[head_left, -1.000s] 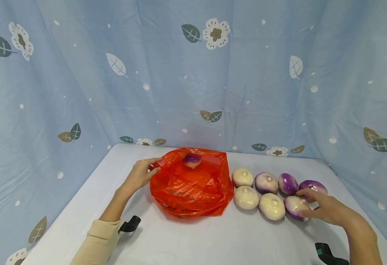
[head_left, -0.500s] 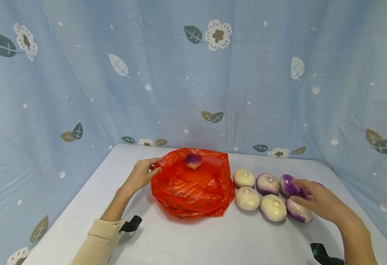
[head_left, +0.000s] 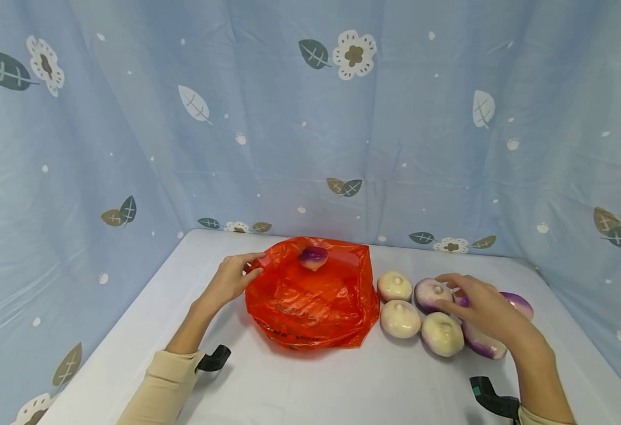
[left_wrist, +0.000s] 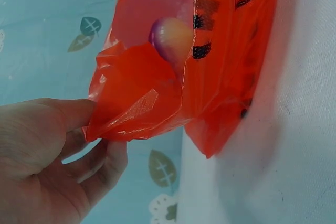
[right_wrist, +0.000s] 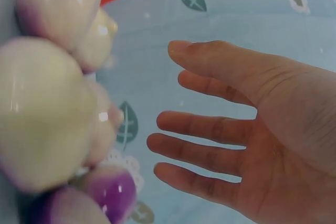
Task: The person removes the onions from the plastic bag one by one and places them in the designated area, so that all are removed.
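A red plastic bag (head_left: 310,307) with dark lettering lies on the table, its mouth towards the back. One purple and white turnip (head_left: 313,258) shows inside it. My left hand (head_left: 227,281) pinches the bag's left edge between thumb and fingers, as the left wrist view also shows. Right of the bag stand several glossy turnips in two rows, among them a cream one (head_left: 399,319). Over the back row hovers my right hand (head_left: 486,307), nearest a whitish turnip (head_left: 428,292). Its fingers (right_wrist: 205,127) are spread and hold nothing. It partly hides the turnips at the right.
The white table (head_left: 332,386) ends at a blue curtain (head_left: 268,130) behind and on both sides. A black camera mount (head_left: 215,359) sticks out from the left wrist, and another mount (head_left: 493,401) from the right one.
My right hand has moved left across the turnips, from the rightmost ones to the second in the back row. The left hand keeps its grip on the bag.
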The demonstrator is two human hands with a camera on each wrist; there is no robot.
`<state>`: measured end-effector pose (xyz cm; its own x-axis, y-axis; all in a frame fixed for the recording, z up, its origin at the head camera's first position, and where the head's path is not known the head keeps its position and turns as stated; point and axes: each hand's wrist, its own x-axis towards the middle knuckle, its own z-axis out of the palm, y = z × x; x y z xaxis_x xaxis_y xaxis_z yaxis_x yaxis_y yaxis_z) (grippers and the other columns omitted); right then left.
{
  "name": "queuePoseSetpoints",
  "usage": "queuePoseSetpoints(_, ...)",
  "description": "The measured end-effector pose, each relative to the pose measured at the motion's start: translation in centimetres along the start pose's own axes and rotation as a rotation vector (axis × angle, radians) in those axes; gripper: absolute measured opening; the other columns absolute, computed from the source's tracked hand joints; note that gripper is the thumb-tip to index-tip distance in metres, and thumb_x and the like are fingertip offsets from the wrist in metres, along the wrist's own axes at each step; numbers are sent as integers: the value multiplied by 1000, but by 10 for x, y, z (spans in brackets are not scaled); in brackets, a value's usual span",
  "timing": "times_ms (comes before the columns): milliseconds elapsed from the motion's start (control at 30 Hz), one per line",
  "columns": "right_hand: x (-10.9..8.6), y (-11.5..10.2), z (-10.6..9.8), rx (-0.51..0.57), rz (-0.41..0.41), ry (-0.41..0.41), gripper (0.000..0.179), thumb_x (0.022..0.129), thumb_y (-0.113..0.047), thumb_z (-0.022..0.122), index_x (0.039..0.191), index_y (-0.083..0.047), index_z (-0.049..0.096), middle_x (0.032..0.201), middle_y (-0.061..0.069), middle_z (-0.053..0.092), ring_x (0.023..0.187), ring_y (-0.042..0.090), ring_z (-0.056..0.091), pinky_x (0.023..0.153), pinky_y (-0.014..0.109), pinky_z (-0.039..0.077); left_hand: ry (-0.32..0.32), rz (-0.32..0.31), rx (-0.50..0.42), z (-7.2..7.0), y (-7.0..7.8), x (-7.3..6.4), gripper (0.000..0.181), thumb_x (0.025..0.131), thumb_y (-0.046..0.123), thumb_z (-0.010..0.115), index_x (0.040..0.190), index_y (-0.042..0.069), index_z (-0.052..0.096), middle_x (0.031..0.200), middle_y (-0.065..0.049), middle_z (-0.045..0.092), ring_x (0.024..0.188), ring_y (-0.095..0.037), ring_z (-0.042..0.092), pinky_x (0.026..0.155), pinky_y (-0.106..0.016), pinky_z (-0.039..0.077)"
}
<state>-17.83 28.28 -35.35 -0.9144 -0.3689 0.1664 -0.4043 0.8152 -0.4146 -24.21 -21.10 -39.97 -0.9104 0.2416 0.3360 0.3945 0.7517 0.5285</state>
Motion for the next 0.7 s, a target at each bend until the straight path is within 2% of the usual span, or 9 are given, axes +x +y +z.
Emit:
queuePoseSetpoints(167,11,-15,5,34,-10,-22,44,91,-28,70,128,-8,60,121,15,66,103,33,65,85,51,54,6,1,6,1,-1,0,36,87,7,71,123,5,68,87,-7,72,71,-15,57,51,-21,42)
queuePoseSetpoints(300,19,-24,8,16,-15,-52,45,91,-29,69,130,-8,58,125,15,65,108,37,64,86,52,54,6,2,2,1,-2,1,37,87,7,71,124,5,67,92,-9,73,70,-15,57,51,-21,42)
queuePoseSetpoints(567,30,-38,19,12,-43,-132,48,90,-32,69,130,-9,58,120,14,67,105,32,65,87,49,54,4,17,1,1,-3,0,36,88,6,71,124,4,67,94,-10,74,72,-16,59,52,-21,43)
queuePoseSetpoints(700,36,-47,24,13,-15,-169,49,90,-34,70,131,-12,58,120,13,66,106,31,63,87,50,54,2,14,0,1,-3,0,37,88,6,70,124,4,67,93,-10,74,72,-16,60,51,-21,43)
